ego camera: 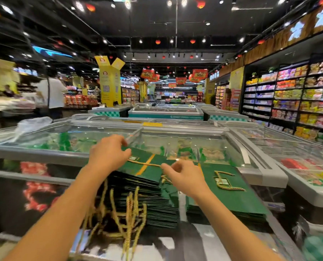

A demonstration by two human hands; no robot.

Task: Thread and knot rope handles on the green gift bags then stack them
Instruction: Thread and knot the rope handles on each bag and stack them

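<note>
Fingers: our left hand [108, 153] and right hand [184, 176] pinch 1 rope [147, 164].
Done: centre stack [138, 200] shows handles [127, 213].
To do: we judge knotting, stacking.

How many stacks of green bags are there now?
2: left stack, rope handles hanging off its near side; right stack beside it, a rope on top. None seems hidden.
</note>
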